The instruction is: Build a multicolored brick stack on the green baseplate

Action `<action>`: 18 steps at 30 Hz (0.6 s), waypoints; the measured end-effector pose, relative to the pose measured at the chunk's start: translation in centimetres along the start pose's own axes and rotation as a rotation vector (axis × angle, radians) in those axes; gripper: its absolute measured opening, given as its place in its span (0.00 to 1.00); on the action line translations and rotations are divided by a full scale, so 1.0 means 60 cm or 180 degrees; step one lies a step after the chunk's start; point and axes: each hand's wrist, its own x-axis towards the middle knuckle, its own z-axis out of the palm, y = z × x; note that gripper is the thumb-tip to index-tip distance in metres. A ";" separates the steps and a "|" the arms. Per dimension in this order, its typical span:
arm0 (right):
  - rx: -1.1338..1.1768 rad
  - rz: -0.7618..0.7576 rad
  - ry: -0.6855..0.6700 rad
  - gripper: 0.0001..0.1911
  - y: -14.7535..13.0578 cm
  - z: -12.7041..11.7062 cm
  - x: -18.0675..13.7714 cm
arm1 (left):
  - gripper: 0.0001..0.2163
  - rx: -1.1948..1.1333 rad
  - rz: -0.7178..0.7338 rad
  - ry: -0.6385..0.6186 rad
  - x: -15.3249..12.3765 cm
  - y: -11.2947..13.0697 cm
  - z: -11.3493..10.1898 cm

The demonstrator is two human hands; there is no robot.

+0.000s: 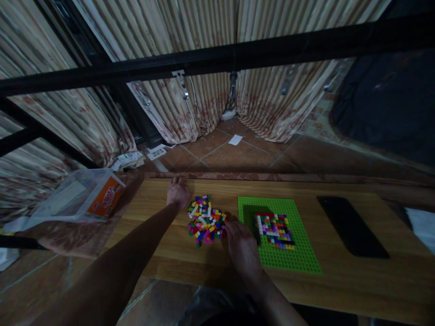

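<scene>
A heap of small coloured bricks (205,220) lies on the wooden table (340,276). To its right a green baseplate (299,258) carries a patch of assembled coloured bricks (276,230). My left hand (177,191) rests flat on the table near the far edge, just left of the heap, fingers stretched out. At the heap's right edge, between heap and baseplate, my right hand (242,246) has its fingers curled down among the bricks. Whether they hold a brick is hidden.
A black phone (352,226) lies flat right of the baseplate. A clear plastic box with an orange label (83,195) sits off the table's left end. A black bar (217,61) crosses overhead; curtains (190,108) and tiled floor lie beyond the table.
</scene>
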 end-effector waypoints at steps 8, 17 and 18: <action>-0.0609 0.0289 -0.0001 0.14 -0.019 -0.004 0.055 | 0.15 -0.0011 0.0001 0.0004 -0.003 0.002 -0.001; 0.0156 0.0485 -0.0031 0.06 -0.012 -0.001 0.053 | 0.15 0.0065 -0.0058 0.0020 -0.005 0.003 -0.005; 0.0288 0.0490 -0.0043 0.06 -0.012 -0.002 0.052 | 0.15 0.0073 -0.0061 0.0023 -0.005 0.003 -0.005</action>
